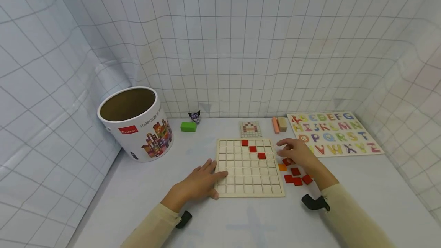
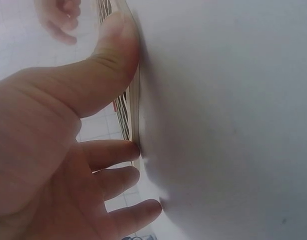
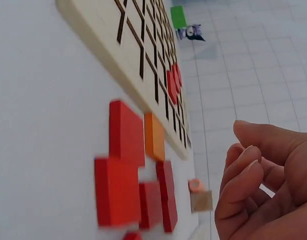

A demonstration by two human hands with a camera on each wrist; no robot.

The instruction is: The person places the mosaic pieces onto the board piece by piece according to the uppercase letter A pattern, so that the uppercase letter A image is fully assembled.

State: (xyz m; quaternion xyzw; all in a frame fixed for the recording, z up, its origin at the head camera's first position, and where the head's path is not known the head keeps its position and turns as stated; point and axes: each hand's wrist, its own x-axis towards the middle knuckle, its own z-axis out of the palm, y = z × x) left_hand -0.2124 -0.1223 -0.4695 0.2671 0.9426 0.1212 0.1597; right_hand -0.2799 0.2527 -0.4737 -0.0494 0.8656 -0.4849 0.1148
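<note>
A pale wooden grid board (image 1: pixel 237 178) lies on the table with three red square tiles (image 1: pixel 253 149) in a diagonal row in its upper cells. My left hand (image 1: pixel 198 182) rests at the board's left edge, fingers spread, the index fingertip on the grid and the thumb (image 2: pixel 116 55) against the side. Beyond the board's right edge my right hand (image 1: pixel 299 154) hovers above several loose red tiles (image 1: pixel 295 171) and an orange tile (image 1: pixel 282 167). Its fingers are loosely bent; the right wrist view shows no tile between thumb (image 3: pixel 266 140) and fingers.
A small pattern card (image 1: pixel 250 129) lies behind the board. An orange stick (image 1: pixel 275 125) and a wooden block (image 1: pixel 282 124) are right of it, beside an alphabet board (image 1: pixel 335 133). Left stand a large white bucket (image 1: pixel 138 129), a green block (image 1: pixel 188 126) and a small dark figure (image 1: pixel 195 117).
</note>
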